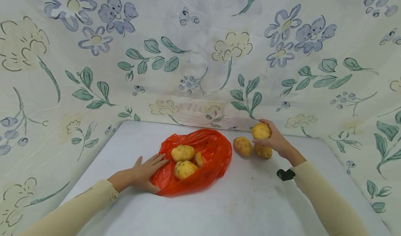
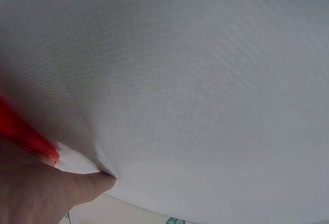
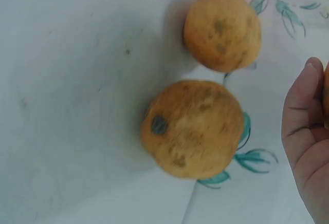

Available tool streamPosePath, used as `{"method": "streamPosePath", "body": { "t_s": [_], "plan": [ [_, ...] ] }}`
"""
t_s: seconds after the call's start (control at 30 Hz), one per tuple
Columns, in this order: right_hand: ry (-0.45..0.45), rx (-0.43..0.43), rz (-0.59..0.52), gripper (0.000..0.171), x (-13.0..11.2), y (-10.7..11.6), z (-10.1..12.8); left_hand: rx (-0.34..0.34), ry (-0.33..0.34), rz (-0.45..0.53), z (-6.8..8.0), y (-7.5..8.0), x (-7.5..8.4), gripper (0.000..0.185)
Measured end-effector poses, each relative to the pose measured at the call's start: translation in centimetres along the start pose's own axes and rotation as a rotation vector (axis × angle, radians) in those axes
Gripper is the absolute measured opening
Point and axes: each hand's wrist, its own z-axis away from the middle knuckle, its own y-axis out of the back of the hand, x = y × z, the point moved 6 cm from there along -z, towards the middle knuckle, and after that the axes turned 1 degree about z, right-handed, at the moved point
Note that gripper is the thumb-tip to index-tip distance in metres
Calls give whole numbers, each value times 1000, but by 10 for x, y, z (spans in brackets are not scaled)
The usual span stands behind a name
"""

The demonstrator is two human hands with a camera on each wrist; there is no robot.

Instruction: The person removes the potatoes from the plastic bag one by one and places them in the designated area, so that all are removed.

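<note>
My left hand lies flat pinning the red bag on the table, right hand grips a potato lifted beside two others; next, I judge, carry it into the bag mouth.

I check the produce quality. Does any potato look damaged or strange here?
Mostly fine. The nearer loose potato on the table has a dark spot on its skin, and the other loose potato shows fainter marks. Nothing is spilled.
</note>
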Motion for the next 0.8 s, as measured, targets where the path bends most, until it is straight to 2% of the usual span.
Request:
{"method": "streamPosePath", "body": {
  "t_s": [0.3,0.8],
  "plan": [
    [-31,18,-28,97,14,16,7,-3,4,-11,-1,0,0,111],
    [-56,61,4,98,38,35,17,-6,11,-7,-3,1,-2,111]
  ]
}}
